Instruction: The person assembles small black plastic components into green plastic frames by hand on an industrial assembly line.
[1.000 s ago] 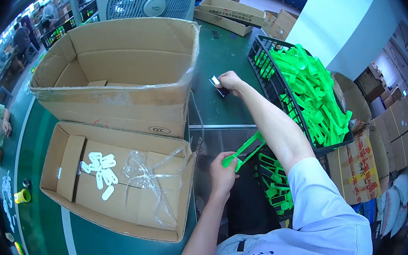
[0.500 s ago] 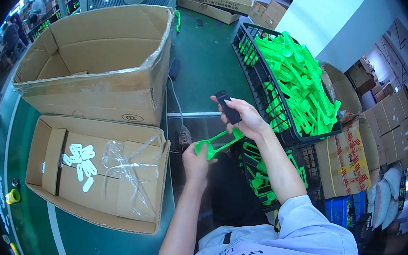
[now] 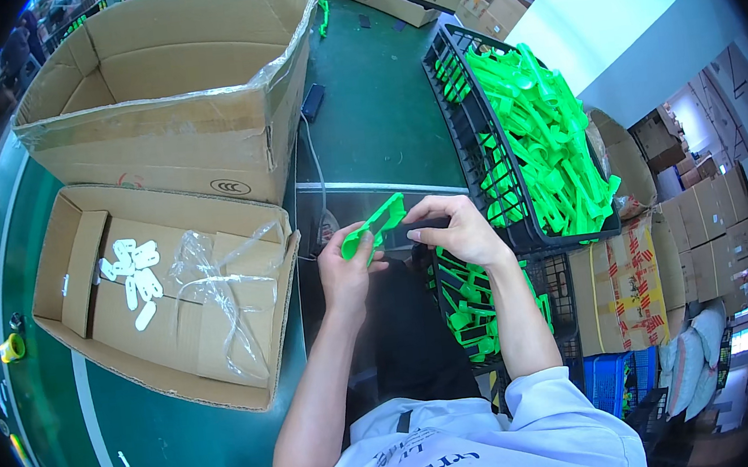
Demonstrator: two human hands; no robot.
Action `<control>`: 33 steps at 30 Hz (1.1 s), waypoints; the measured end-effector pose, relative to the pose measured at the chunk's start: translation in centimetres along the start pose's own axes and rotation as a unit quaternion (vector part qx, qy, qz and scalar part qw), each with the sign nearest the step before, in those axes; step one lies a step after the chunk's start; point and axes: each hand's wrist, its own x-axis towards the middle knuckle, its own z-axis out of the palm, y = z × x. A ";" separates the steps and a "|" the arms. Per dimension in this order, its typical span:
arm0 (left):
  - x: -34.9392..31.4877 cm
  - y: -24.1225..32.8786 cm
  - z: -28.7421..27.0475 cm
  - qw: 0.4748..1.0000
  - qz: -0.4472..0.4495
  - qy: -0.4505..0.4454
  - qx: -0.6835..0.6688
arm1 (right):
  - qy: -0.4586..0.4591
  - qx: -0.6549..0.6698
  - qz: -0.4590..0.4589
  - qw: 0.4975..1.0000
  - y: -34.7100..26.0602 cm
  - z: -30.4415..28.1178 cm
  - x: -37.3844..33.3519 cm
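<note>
In front of my body, my left hand (image 3: 348, 267) is closed on a bright green plastic frame (image 3: 385, 215), a long narrow part that tilts up to the right. My right hand (image 3: 461, 231) is just right of the frame's far end. Its index finger and thumb are bent toward the part with a small gap between them, and nothing shows in them. Whether a fingertip touches the frame I cannot tell. No black piece is visible at either hand.
A black crate (image 3: 501, 167) heaped with green parts (image 3: 538, 141) stands at right; a lower crate (image 3: 562, 292) holds green and black parts. At left, a shallow carton (image 3: 254, 394) contains white oval pieces (image 3: 130, 273) and clear plastic film (image 3: 222, 289). Behind it is a tall carton (image 3: 154, 151).
The black rectangular piece in my right hand is out of sight. That hand has come down beside the green frame, which my left hand has tilted upward. The whole view has shifted slightly.
</note>
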 end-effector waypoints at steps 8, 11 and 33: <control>0.0 -0.2 0.2 0.995 0.094 0.002 -0.021 | 0.086 0.028 0.012 0.996 0.7 2.2 0.1; 0.0 -0.5 0.6 0.983 0.164 0.042 0.074 | 0.131 0.052 0.023 0.990 1.5 3.5 0.3; -1.3 0.2 0.8 0.892 0.320 0.149 0.282 | 0.230 0.322 0.069 0.916 1.5 5.6 -0.6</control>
